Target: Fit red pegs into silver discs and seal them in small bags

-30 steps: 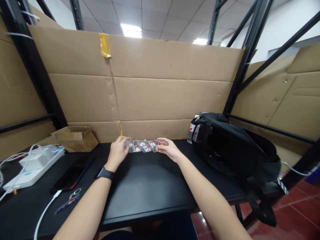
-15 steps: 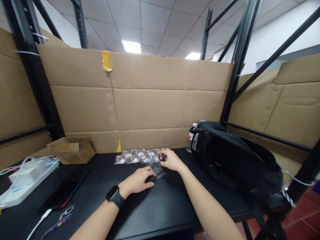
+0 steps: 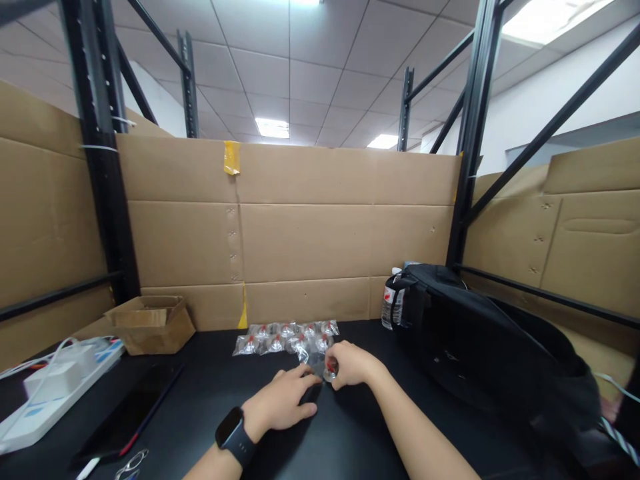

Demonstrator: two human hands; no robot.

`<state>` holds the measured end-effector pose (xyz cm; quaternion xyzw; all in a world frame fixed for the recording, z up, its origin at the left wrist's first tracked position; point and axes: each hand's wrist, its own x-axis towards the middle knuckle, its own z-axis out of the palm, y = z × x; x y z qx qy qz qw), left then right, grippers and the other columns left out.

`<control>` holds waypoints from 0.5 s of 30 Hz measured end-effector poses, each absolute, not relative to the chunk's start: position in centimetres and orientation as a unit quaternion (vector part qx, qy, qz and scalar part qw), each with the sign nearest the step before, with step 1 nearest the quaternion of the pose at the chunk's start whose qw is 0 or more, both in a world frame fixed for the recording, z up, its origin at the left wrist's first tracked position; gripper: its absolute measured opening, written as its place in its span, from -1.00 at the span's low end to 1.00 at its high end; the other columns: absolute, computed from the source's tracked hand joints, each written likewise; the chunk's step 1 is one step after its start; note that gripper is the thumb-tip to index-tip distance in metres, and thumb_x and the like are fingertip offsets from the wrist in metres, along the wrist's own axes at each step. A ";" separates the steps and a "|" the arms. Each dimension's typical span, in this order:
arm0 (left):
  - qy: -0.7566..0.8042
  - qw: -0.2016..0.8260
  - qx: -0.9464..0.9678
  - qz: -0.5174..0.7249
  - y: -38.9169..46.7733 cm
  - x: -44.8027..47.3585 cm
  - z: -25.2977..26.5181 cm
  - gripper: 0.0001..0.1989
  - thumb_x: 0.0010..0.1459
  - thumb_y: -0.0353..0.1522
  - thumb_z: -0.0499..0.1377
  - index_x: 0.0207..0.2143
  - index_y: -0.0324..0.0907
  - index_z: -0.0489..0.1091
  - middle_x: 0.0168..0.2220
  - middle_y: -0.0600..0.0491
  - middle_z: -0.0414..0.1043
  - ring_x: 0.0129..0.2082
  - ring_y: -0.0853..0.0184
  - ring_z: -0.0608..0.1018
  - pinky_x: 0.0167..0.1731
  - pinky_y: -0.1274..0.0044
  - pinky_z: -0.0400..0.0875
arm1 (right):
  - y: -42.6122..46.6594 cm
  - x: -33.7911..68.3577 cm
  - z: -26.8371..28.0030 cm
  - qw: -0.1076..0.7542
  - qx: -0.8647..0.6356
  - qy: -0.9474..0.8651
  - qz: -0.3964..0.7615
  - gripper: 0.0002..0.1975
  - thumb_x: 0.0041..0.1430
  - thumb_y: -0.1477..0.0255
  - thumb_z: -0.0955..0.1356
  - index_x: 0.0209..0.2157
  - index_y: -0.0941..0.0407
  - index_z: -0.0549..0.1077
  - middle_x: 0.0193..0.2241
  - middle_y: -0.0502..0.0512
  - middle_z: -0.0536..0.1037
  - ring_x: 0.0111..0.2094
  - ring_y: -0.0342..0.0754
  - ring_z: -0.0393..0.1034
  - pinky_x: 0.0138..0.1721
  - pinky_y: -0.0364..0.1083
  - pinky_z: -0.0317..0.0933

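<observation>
A small roundish packet (image 3: 329, 375), red and clear, is sitting low over the surface (image 3: 200, 407), near the middle and just in front of two rows of clear packets (image 3: 275, 343). The right hand (image 3: 353, 365) is gripping it, fingers bending down around it and hiding most of its shape, so no long axis is showing. A limp, see-through film (image 3: 315, 361) is spreading between the two hands, just left of the packet; whether it is joining that packet or the rows is hard to tell. The left hand (image 3: 280, 400) is the farther one, lying palm down to the left and slightly nearer the wearer, its thumb standing apart from fingers that are reaching the film's near edge; this grip is looking open.

The packets in rows are shining with crinkled plastic, each showing a red spot. The surface is smooth, matte black. Behind, creased brown cardboard (image 3: 310, 247) is standing as a wall. To the right, a soft black backpack (image 3: 495, 380) is slumping beside a clear bottle (image 3: 388, 315); to the left, an open cardboard box (image 3: 155, 337) is resting.
</observation>
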<state>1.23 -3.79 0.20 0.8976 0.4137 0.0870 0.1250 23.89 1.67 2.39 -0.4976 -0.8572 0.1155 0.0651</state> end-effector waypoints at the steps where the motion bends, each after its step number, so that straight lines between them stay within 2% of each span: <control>1: 0.411 0.126 0.899 0.086 -3.7 1.2 0.1 -0.47 0.20 -0.18 0.13 0.24 0.14 0.29 0.24 -0.03 0.28 0.17 0.02 0.42 0.15 0.18 0.28 | 1.7 23.8 2.3 0.066 -0.505 -0.854 0.107 -0.65 -0.30 0.37 0.53 -0.33 0.08 0.60 -0.36 0.05 0.58 -0.39 -0.05 0.43 -0.41 -0.17 0.18; 5: 0.403 0.129 0.902 0.079 -3.3 1.1 -0.4 -0.48 0.22 -0.21 0.12 0.23 0.24 0.29 0.29 0.02 0.23 0.26 0.01 0.33 0.19 0.14 0.23 | 1.6 23.8 2.4 0.062 -0.523 -0.845 0.093 -0.65 -0.29 0.35 0.53 -0.33 0.09 0.61 -0.39 0.07 0.58 -0.42 -0.05 0.43 -0.44 -0.17 0.16; 11: 0.412 0.125 0.898 0.090 -3.0 1.0 -0.8 -0.40 0.19 -0.18 0.16 0.29 0.12 0.23 0.31 -0.02 0.22 0.27 0.02 0.31 0.23 0.16 0.19 | 1.8 24.0 2.1 0.067 -0.502 -0.856 0.105 -0.67 -0.28 0.35 0.53 -0.34 0.09 0.63 -0.42 0.05 0.59 -0.43 -0.07 0.43 -0.43 -0.18 0.18; 15: 0.421 0.130 0.894 0.077 -3.0 1.1 -0.7 -0.47 0.23 -0.16 0.13 0.25 0.19 0.29 0.33 -0.03 0.19 0.30 0.01 0.27 0.24 0.05 0.11 | 1.9 23.5 1.7 0.097 -0.493 -0.856 0.123 -0.70 -0.21 0.37 0.52 -0.32 0.10 0.63 -0.41 0.05 0.60 -0.43 -0.08 0.42 -0.43 -0.18 0.18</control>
